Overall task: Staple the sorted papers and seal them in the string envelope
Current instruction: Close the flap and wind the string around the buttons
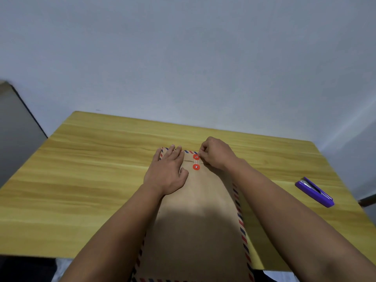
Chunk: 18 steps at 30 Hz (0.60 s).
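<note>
The worktop (81, 180), a pale yellow wood-grain surface set against a plain wall, is seen from above, and most of its middle is taken up by the string envelope (195, 220), a long brown kraft sleeve edged in red and blue stripes, laid flat with its flap end far and its closed end hanging slightly over the near edge. No loose papers are to be seen, so they are judged to be inside already, and the sealing step is judged to be in hand. The left hand (166, 169) is laid flat on the far left part of the envelope, fingers straight and together, nothing gripped, the flap simply being pressed down. The right hand (217, 153) is curled at the far right of the flap, its fingertips pinched together just beside the upper red button (196, 157); a thin pale string (196, 161) is seen running between that button and the lower red button (196, 167), and its end is judged to be held in the pinch, though that is too small to be made out. Well apart on the right, a purple stapler (314, 191) is left lying. The envelope is expected to handle light, bendy and easily creased, so it is best held down flat near the flap; the string is fine and slack, and is best taken close to the buttons.
</note>
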Each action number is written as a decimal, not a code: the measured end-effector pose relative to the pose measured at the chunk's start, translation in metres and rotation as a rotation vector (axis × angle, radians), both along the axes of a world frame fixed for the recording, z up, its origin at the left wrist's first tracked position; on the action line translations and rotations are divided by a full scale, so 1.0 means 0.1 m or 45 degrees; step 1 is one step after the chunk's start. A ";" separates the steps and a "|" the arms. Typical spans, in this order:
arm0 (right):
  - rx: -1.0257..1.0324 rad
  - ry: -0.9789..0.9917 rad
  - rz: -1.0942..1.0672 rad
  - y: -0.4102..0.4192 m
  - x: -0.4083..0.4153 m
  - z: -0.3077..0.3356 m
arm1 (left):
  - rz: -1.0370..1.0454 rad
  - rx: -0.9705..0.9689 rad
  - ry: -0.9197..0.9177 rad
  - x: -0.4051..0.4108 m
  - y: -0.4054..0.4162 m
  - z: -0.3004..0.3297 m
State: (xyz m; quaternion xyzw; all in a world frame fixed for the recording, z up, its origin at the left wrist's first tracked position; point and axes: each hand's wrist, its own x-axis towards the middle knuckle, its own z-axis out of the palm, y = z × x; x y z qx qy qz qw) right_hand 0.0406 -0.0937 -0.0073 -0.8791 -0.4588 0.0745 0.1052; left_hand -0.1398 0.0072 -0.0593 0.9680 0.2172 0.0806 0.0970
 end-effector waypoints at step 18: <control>-0.012 -0.008 0.113 0.00 0.06 -0.01 | 0.005 -0.006 0.006 0.00 -0.01 0.02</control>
